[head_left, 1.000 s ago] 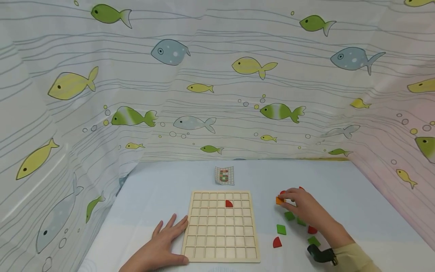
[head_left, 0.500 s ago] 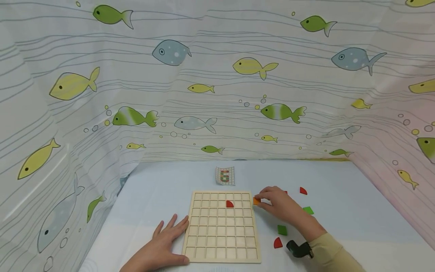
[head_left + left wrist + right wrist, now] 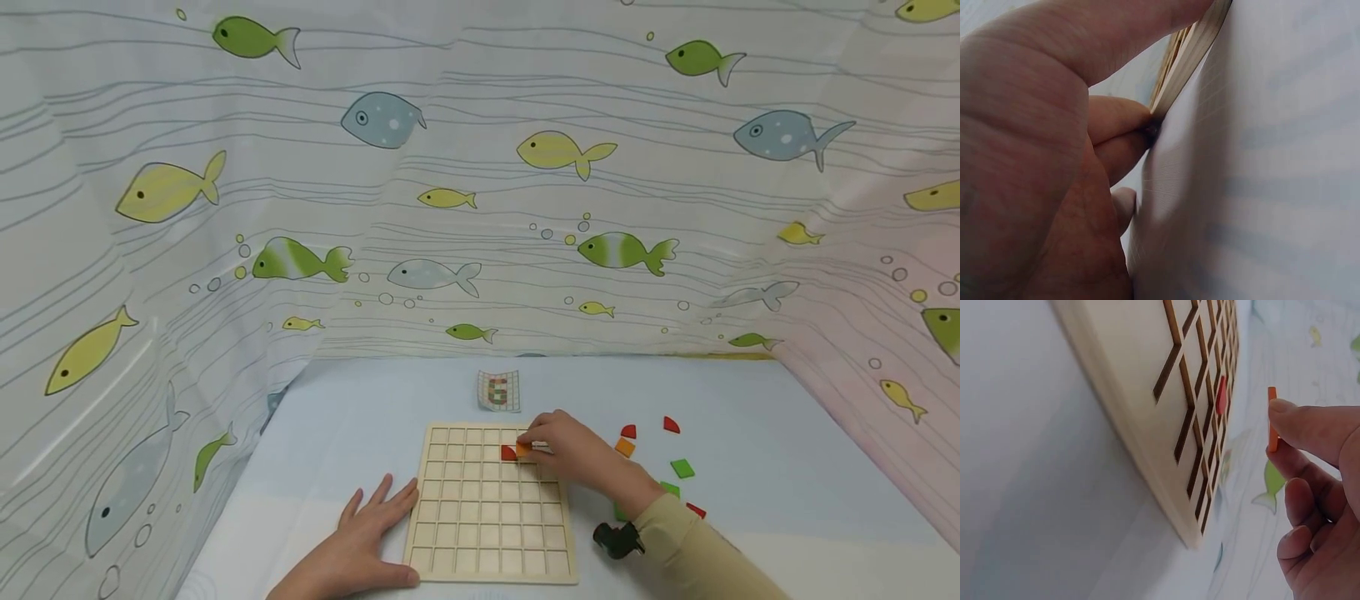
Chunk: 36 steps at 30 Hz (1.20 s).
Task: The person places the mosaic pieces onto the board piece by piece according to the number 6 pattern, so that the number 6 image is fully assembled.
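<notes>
A pale wooden grid board (image 3: pixel 491 578) lies in front of me in the head view. My left hand (image 3: pixel 352 542) rests along its left side, fingers spread and thumb at the near corner. In the left wrist view, fingertips touch the edge of the board (image 3: pixel 1192 59). Between thumb and index finger, my right hand (image 3: pixel 577 454) pinches an orange square tile (image 3: pixel 524 450) over the upper part of the board. The right wrist view shows that orange tile (image 3: pixel 1272 419) edge-on, above the grid. Just left of it, a red quarter-circle tile (image 3: pixel 507 453) sits in a cell.
Right of the board lie loose tiles: an orange square (image 3: pixel 625 447), a green one (image 3: pixel 682 468), a red quarter circle (image 3: pixel 671 425) and several others, some partly behind the right forearm. A small pattern card (image 3: pixel 498 391) lies beyond the board. A fish-print curtain (image 3: pixel 480 208) surrounds the table.
My right hand has carried the orange square tile leftward from the loose tiles to over the board, beside the red tile. My left hand stays at the board's left edge.
</notes>
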Available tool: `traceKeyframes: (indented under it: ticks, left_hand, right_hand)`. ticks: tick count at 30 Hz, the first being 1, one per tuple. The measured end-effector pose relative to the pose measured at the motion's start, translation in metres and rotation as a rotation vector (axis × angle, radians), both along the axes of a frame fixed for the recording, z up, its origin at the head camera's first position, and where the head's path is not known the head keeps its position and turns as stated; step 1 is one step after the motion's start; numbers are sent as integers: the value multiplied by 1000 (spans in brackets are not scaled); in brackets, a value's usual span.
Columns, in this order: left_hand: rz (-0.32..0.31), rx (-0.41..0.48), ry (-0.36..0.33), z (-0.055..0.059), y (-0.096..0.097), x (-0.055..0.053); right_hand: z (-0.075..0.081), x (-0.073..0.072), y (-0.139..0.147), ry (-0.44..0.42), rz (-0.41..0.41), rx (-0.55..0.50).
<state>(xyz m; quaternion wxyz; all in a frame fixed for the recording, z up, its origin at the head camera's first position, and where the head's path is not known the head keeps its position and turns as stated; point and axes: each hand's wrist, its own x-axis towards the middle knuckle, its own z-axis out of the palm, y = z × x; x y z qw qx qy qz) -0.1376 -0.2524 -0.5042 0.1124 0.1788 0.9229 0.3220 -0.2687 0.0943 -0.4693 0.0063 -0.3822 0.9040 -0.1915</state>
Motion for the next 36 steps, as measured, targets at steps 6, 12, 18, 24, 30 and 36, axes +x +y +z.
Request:
traceKeyframes:
  ticks: [6,12,18,24,30,36]
  left_hand:
    - [-8,18,-15,-2,-2,-2]
    - [-25,35,-14,-4,-3,-1]
    - [-40,41,0,-4,-3,0]
    - [-34,38,-6,-2,-3,-1]
    - [-23,26,-21,0,-1,-1]
    - [-12,12,-12,1,0,0]
  right_hand:
    - [-1,-4,-22,17,50,10]
    - [-6,-7,-37,103,111,35]
    - [-10,-11,-47,112,131,63]
    - [-11,-11,-53,76,104,72]
    - [-11,-10,-60,77,101,120]
    - [-8,-7,-61,68,98,163]
